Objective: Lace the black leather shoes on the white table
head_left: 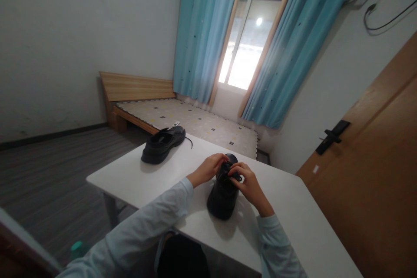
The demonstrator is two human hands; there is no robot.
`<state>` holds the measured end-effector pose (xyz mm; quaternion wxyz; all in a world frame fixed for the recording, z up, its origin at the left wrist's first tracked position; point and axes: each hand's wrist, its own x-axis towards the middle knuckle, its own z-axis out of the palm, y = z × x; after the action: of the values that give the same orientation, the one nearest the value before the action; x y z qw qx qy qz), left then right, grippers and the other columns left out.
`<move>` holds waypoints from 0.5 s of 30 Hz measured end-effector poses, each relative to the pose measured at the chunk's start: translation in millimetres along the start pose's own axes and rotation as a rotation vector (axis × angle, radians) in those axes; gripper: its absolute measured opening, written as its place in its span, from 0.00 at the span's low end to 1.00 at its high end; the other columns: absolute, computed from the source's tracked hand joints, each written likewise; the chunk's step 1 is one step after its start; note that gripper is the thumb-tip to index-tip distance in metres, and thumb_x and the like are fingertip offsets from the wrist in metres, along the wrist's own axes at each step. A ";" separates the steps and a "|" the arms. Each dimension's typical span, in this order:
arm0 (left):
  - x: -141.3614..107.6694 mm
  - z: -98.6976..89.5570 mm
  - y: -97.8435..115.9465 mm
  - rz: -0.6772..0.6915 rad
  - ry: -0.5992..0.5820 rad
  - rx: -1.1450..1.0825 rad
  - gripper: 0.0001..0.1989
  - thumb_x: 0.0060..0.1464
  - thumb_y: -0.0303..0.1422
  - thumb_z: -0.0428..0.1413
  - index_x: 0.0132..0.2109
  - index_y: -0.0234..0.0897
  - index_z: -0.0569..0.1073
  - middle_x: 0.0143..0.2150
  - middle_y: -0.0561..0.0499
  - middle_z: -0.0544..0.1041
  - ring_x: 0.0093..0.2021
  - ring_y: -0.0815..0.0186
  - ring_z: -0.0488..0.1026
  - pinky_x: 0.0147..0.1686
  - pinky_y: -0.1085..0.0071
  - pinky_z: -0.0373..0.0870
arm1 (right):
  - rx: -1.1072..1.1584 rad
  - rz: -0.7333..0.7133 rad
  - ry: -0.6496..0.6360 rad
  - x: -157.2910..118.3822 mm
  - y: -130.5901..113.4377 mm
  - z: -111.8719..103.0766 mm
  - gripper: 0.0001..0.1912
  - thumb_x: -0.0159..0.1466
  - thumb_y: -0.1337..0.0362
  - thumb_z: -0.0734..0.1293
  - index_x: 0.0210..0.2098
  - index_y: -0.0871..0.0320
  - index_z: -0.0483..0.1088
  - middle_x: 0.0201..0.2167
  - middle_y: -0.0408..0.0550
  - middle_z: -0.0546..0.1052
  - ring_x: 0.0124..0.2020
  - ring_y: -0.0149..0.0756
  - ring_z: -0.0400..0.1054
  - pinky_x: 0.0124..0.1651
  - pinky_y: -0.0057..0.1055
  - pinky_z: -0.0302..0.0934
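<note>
A black shoe (223,202) stands on the white table (286,200) in front of me, heel towards me and toe pointing away. At its lacing, my left hand (210,169) reaches in from the left with its fingertips closed on the dark shoelace. My right hand (246,181) pinches the shoelace from the other side, and a small dark loop shows by its fingers. Exact finger contact is hard to make out, black on black. Further left on the table lies a second black shoe (159,145), its lace trailing loose to the right and a pale tag at its tongue.
Past the table's far edge is a low bed frame with a patterned mattress (202,121) and a wooden headboard (140,87). Blue curtains (205,30) hang beside a window. At the right stands a wooden door (374,173) with a black handle (332,136).
</note>
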<state>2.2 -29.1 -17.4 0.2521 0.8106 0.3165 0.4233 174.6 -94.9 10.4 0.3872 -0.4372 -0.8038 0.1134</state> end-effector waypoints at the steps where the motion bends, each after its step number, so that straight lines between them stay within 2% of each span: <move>1: 0.0 -0.8 0.1 -0.016 0.002 -0.031 0.12 0.61 0.31 0.43 0.45 0.35 0.70 0.42 0.48 0.74 0.42 0.67 0.71 0.45 0.70 0.67 | 0.035 0.016 0.012 0.0 0.2 -0.5 0.04 0.55 0.70 0.66 0.30 0.56 0.71 0.37 0.47 0.72 0.42 0.38 0.66 0.46 0.38 0.60; 3: -0.2 -2.6 0.2 -0.029 -0.007 -0.058 0.12 0.61 0.31 0.43 0.44 0.35 0.70 0.41 0.49 0.74 0.42 0.68 0.71 0.44 0.70 0.67 | 0.122 0.059 0.033 -0.1 2.4 -1.7 0.02 0.57 0.66 0.67 0.29 0.57 0.72 0.36 0.48 0.73 0.41 0.38 0.67 0.42 0.35 0.62; 6: -0.7 -5.6 0.4 -0.024 -0.069 -0.056 0.12 0.59 0.36 0.47 0.45 0.36 0.71 0.43 0.49 0.73 0.43 0.67 0.70 0.43 0.70 0.68 | 0.260 0.137 0.066 -0.5 11.0 -2.3 0.06 0.56 0.62 0.69 0.27 0.58 0.73 0.33 0.48 0.74 0.37 0.37 0.69 0.38 0.33 0.63; 10: -1.7 -8.4 -0.8 -0.019 -0.171 -0.078 0.20 0.49 0.41 0.58 0.48 0.37 0.71 0.46 0.46 0.68 0.44 0.65 0.68 0.38 0.71 0.70 | 0.405 0.246 0.142 -0.2 22.9 0.1 0.10 0.52 0.58 0.71 0.26 0.59 0.74 0.28 0.46 0.75 0.31 0.35 0.69 0.33 0.31 0.64; 15: -2.7 -8.4 -4.0 0.000 -0.183 -0.094 0.19 0.47 0.39 0.60 0.47 0.39 0.72 0.45 0.47 0.66 0.43 0.65 0.68 0.37 0.70 0.71 | 0.531 0.292 0.202 0.7 20.7 -1.9 0.12 0.52 0.56 0.72 0.25 0.59 0.73 0.27 0.47 0.76 0.30 0.35 0.69 0.35 0.32 0.63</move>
<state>-7.3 -27.2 -17.2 0.3177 0.8333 0.2718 0.3618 188.5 -82.4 1.4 0.5454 -0.4407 -0.6321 0.3297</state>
